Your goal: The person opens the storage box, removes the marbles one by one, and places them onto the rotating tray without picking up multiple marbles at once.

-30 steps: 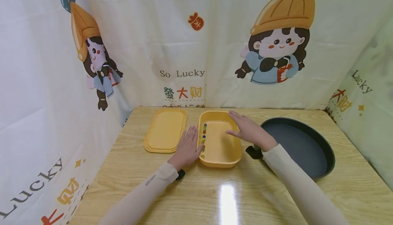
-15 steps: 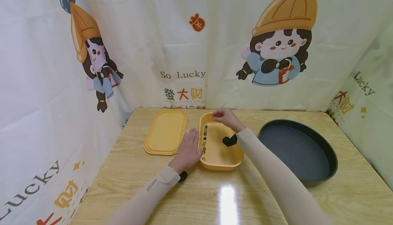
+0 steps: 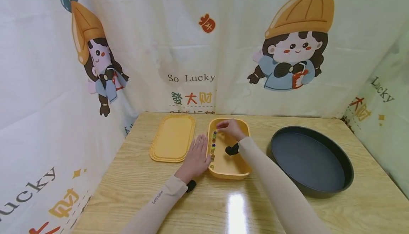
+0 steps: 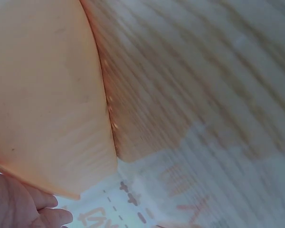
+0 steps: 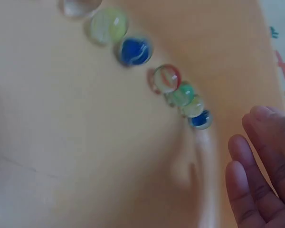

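A yellow plastic box (image 3: 228,175) sits mid-table, a line of several glass marbles (image 3: 213,149) along its left inner wall. My left hand (image 3: 193,156) lies flat with straight fingers against the box's left side; its fingers (image 4: 50,213) show at the rim in the left wrist view. Reaching down into the box's far left part, my right hand (image 3: 233,129) has thumb and index fingertips close together, with no marble visible between them. In the right wrist view these fingertips are just beside the blue marble (image 5: 200,119) at the far end of the line.
A yellow lid (image 3: 173,138) lies flat left of the box. To the right stands a round dark pan (image 3: 310,159). A printed curtain (image 3: 188,56) hangs behind the wooden table (image 3: 179,216) and along both sides.
My right hand has come from over the box's right rim leftward, then down to the far end of the marble line, its spread fingers drawing together. The left hand has stayed at the box.
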{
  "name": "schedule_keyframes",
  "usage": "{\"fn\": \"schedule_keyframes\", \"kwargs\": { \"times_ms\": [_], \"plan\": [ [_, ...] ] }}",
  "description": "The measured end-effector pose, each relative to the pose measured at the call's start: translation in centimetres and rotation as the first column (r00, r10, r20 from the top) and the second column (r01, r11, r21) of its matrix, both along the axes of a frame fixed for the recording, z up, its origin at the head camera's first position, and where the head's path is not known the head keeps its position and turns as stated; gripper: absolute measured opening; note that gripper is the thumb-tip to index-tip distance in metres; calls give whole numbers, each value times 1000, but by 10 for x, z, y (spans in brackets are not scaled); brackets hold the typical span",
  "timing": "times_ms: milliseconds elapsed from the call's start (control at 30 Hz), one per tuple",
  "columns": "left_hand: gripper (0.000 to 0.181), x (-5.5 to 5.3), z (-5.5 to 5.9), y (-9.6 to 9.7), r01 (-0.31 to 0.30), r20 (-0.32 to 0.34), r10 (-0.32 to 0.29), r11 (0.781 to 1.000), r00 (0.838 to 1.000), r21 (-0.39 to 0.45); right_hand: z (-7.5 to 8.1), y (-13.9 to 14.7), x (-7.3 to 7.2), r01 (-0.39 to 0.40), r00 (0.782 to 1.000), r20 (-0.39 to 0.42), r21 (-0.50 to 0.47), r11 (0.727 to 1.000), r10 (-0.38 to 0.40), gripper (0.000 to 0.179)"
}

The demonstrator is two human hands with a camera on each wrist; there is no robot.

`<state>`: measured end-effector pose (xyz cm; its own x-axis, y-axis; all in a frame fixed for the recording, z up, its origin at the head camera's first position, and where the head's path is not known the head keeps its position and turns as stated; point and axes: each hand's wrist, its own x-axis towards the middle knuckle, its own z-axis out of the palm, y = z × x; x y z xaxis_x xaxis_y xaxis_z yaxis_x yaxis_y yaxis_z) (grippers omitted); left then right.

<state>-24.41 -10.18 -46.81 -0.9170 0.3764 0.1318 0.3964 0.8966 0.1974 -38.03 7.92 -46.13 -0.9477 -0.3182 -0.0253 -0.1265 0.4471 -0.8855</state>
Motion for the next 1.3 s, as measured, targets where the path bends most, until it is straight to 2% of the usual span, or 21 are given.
{"fn": "schedule_keyframes", "kwargs": {
  "times_ms": [133, 267, 533, 900, 1300],
  "plan": [
    [65, 0, 0, 1, -1, 24, 1, 1000, 1000, 9, -5, -2, -4, -1, 1000, 28, 15, 1000, 1, 23],
    [65, 0, 0, 1, -7, 32, 6, 1000, 999, 11, -9, -4, -8, -23, 1000, 15, 40, 999, 23, 23],
    [65, 3, 1, 1, -11, 9, 11, 1000, 1000, 18, -21, -6, -16, -44, 999, 10, 80, 996, 44, 22],
    [65, 3, 1, 2, -20, 21, 19, 1000, 1000, 19, -24, -12, -8, -63, 996, -52, 85, 994, 68, 22],
    [64, 3, 1, 2, -20, 20, 20, 999, 1000, 26, -26, -14, -7, -58, 996, -57, 127, 990, 65, 19]
  ]
}}
